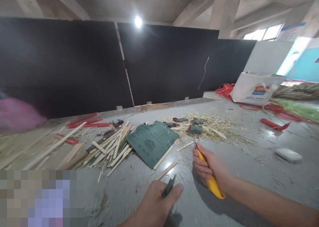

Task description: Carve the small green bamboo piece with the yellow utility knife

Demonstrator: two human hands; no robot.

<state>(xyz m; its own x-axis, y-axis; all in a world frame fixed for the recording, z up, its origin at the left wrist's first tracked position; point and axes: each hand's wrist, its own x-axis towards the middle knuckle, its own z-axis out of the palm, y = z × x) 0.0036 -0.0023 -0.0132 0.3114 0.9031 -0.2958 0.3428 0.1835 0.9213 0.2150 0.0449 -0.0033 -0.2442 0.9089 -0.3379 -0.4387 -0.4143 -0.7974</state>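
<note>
My left hand [156, 200] is closed at the bottom centre, pinching a small dark green piece of sandpaper [168, 188] between thumb and fingers. To its right, my right hand [211, 165] grips a yellow-handled utility knife [214, 187], its tip pointing up and away from me. Beyond both hands a larger green sheet of sandpaper [152, 144], with dark printing on its back, lies on the grey tabletop [189, 200]. Pale bamboo strips [113, 150] are heaped at the sheet's left. Another strip [168, 170] lies just past my left hand.
Curled sandpaper scraps [195, 129] rest on a spread of thin shavings [219, 127]. Red strips [87, 124] lie at the left. A white computer mouse [288, 154], a red scrap [274, 124] and a white bag [256, 89] are at the right. Black panels [169, 64] stand behind.
</note>
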